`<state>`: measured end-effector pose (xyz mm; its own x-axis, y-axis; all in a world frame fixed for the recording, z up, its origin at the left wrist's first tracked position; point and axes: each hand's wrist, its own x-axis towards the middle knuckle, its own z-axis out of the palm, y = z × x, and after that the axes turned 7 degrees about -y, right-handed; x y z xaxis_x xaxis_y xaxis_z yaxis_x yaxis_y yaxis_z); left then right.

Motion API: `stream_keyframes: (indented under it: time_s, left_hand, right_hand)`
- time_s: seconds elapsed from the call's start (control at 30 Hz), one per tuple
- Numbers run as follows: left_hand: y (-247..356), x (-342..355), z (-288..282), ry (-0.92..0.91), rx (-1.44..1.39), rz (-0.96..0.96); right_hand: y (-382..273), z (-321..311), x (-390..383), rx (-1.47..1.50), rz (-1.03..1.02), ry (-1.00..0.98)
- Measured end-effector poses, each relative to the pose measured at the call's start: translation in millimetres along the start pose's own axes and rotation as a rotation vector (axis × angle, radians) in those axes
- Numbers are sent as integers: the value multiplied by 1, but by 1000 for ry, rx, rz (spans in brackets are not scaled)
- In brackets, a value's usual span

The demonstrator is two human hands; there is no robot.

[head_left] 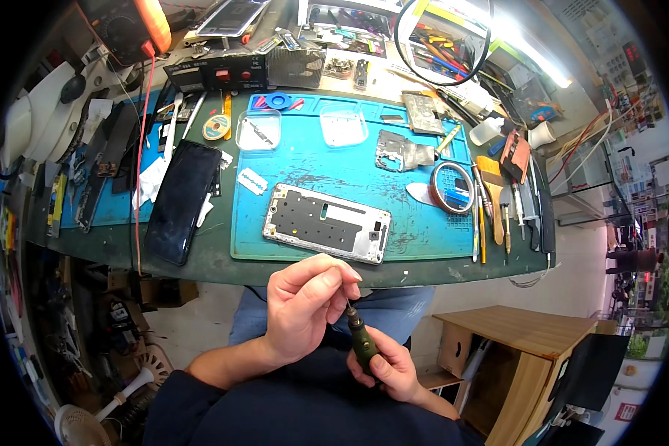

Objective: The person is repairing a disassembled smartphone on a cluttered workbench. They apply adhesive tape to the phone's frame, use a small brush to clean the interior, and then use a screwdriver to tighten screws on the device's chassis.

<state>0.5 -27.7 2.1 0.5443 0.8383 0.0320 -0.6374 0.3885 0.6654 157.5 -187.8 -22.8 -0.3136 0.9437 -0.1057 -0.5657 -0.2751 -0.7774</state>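
Above my lap, just off the bench's near edge, my right hand (390,366) is closed around the body of a small dark green rotary tool (363,346), its nose pointing up. The fingers of my left hand (305,301) are pinched together at the thin metal bit that sticks out of that nose; the bit's end is hidden behind them. Just beyond my hands, a silver phone frame (324,224) with a black inner plate lies flat and slightly askew on the blue work mat (275,241).
Left of the mat lies a dark phone (182,201). Clear plastic boxes (343,125), a metal shield plate (401,151) and a tape roll (452,187) sit on the mat. Brushes (492,195) and thin tools line the right side. A wooden cabinet (516,331) stands at lower right.
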Motion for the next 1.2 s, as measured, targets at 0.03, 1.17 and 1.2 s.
stream_keyframes:
  time_s: [0.03,1.17,1.2]
  left_hand:
    - [4,2,-2,37,-39,59]
    - [14,5,-21,-104,1313,247]
    - [16,8,-20,-163,1281,163]
  right_hand:
    - [1,0,-2,-39,1,11]
    - [-182,-39,17,-2180,-32,-63]
    - [-181,-39,17,-2178,-40,-78]
